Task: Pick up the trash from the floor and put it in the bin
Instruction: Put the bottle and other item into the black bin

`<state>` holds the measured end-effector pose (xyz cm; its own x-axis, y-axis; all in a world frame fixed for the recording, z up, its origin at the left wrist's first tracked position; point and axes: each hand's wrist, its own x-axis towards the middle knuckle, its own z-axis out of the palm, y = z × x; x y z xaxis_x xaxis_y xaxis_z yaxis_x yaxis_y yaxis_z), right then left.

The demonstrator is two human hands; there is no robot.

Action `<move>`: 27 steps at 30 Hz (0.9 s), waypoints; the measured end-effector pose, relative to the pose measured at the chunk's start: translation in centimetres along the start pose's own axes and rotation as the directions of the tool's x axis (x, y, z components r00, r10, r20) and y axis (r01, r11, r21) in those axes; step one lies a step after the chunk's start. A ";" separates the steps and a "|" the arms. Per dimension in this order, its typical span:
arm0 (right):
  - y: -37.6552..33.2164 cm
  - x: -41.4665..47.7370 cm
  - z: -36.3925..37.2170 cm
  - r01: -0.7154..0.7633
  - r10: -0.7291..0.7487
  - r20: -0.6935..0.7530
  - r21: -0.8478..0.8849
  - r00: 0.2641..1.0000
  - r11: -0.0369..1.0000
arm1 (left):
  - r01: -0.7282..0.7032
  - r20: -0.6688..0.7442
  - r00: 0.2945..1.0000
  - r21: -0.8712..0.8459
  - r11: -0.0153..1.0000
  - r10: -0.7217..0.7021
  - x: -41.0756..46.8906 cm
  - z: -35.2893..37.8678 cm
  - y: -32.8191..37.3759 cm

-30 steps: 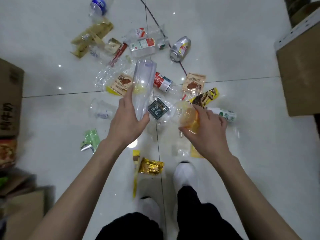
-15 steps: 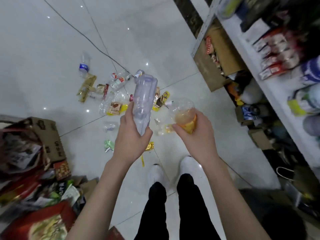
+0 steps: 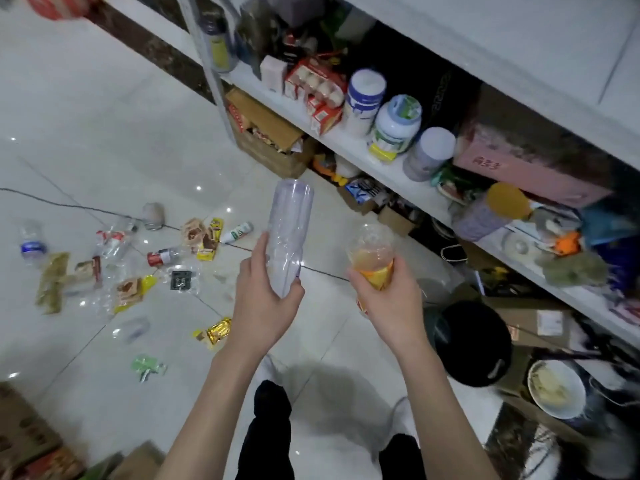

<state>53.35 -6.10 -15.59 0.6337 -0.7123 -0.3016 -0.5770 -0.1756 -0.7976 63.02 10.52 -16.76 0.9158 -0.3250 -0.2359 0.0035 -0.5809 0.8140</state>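
Note:
My left hand (image 3: 266,306) grips a tall clear plastic bottle (image 3: 290,230), held upright in front of me. My right hand (image 3: 391,303) holds a clear plastic cup with orange liquid (image 3: 372,259). A black bin (image 3: 472,344) stands on the floor just right of my right hand, under the shelf edge. Trash lies scattered on the white tile floor to the left: a gold wrapper (image 3: 216,330), a green wrapper (image 3: 147,367), a red can (image 3: 161,257), a clear water bottle (image 3: 32,240), snack packets (image 3: 202,235) and crumpled clear plastic (image 3: 114,237).
A white shelf unit (image 3: 381,157) packed with jars, boxes and cartons runs along the right. Cardboard boxes (image 3: 273,140) sit under it and at lower left (image 3: 24,434). A white bowl (image 3: 556,389) lies beyond the bin. My legs and a white shoe show below.
The view has swung right from the trash pile toward the shelf, bringing the black bin into sight. Both hands keep their hold on the bottle and the cup, now nearer the bin.

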 end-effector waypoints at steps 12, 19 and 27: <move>26.0 0.3 -25.7 -0.241 0.277 -0.270 0.159 0.922 0.957 | -0.156 0.302 0.949 0.201 0.967 0.090 -12.7 35.5 9.1; 39.8 1.9 -28.8 -0.361 0.402 -0.318 0.183 0.859 0.915 | -0.169 0.438 0.898 0.261 0.951 0.039 -14.9 49.3 5.7; 51.1 6.4 -23.9 -0.435 0.538 -0.294 0.350 0.790 0.830 | -0.227 0.492 0.869 0.297 0.928 0.055 -12.0 59.7 -2.6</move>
<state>15.63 -35.92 -45.78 0.0386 -0.8570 -0.5138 -0.5736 0.4020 -0.7137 28.10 -28.60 -47.75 0.5981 -0.6816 -0.4214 -0.3238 -0.6866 0.6510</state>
